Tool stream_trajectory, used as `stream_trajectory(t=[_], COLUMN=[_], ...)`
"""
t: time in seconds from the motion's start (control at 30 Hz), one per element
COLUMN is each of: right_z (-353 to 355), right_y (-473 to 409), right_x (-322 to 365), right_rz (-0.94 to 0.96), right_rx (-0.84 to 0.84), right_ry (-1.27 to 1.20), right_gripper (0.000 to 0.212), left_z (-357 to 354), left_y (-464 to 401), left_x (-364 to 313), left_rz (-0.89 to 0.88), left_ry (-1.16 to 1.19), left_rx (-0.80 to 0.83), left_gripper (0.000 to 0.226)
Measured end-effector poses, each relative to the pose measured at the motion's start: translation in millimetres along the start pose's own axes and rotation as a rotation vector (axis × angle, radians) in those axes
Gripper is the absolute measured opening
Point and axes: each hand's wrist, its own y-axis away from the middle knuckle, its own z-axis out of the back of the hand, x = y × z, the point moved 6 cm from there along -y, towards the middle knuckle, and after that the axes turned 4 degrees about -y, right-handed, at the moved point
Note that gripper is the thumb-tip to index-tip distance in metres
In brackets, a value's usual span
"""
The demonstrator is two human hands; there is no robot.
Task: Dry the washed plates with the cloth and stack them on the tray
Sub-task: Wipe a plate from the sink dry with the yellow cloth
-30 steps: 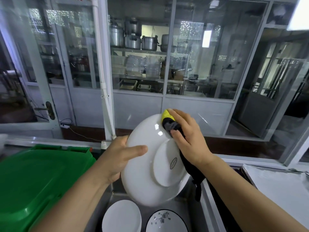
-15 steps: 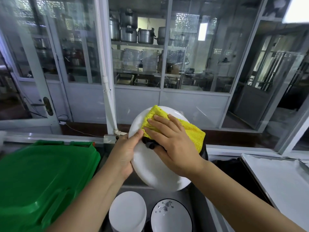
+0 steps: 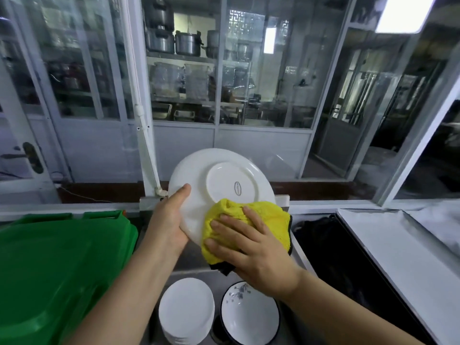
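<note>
While left hand (image 3: pixel 171 220) grips plate (image 3: pixel 199 178) rim | right hand (image 3: pixel 251 245) flat, pressing cloth (image 3: pixel 268 215) on underside

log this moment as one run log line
step: drying plate underside | left hand: grips plate rim | right hand: presses yellow cloth on plate | tray: no plates visible

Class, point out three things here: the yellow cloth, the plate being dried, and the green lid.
yellow cloth (image 3: pixel 234 210): head view, upper folded edge.
plate being dried (image 3: pixel 229 181): head view, underside base ring.
green lid (image 3: pixel 62 265): head view, top surface.
</note>
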Motion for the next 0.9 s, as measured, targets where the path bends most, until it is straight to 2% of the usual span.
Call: stream_trajectory(t=[0.1,0.2,0.3,0.37,0.5,0.57,0.67,0.7,0.8,0.9], right_z=[2,3,13,21,47,56,64,67,70,74], right_y=[22,49,67,66,48,42,38,37,35,39], right_x=[-9,-28,-60,-77,-103,-120,-141,-144,-145,-145], right_rz=[-0.133,-0.388,-0.74,-0.886,-0.863,-0.934,-1.03,-1.037,-1.015,-0.98], right_rx=[-0.049,-0.131,-0.296,-0.353,-0.342,-0.275,-0.153,-0.119,-0.043,-0.093], right_ry=[-0.031,-0.12,-0.362,-0.53,-0.572,-0.695,-0.936,-0.973,-0.943,-0.898], right_gripper=[0.042,0.042,0.052,0.054,0.049,0.056,0.059,0.055,0.038,0.036], left_z=[2,2,-2,-8,-18,-22,-25,-24,-20,-20], left_y=[-1,-1,4,9,14,14,11,8,-1,-7], left_x=[-3,-7,-7,-5,1,1,3,4,10,17], left_rz=[-0.023,-0.063,-0.078,-0.07,-0.038,-0.03,-0.03,-0.034,-0.038,-0.051], left_ry=[-0.012,-0.043,-0.111,-0.157,-0.219,-0.252,-0.305,-0.325,-0.375,-0.459], left_rx=[0.059,0.104,0.196,0.276,0.394,0.449,0.522,0.533,0.549,0.49], left_gripper=[0.021,0.012,0.018,0.02,0.023,0.024,0.055,0.058,0.065,0.071])
